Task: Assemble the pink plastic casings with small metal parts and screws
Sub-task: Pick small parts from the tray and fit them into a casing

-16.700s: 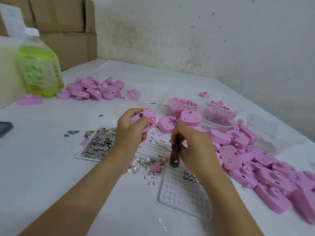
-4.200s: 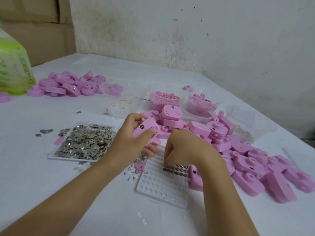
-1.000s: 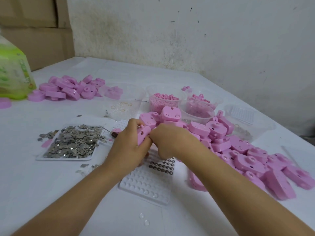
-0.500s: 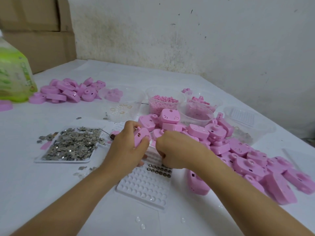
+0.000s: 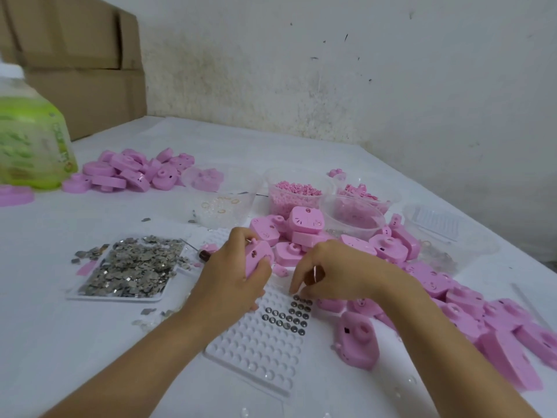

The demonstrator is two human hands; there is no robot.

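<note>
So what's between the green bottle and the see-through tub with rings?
A heap of pink casings lies between the green bottle and the clear tub; the head view shows it.

Left hand (image 5: pixel 233 274) gripping a pink casing (image 5: pixel 256 258), right hand (image 5: pixel 342 271) fingertips down on dimpled white tray (image 5: pixel 259 352) beside small round metal parts (image 5: pixel 289 313), flat tray of metal flakes (image 5: pixel 120 298) left, casing pile (image 5: pixel 470 303) right.
</note>
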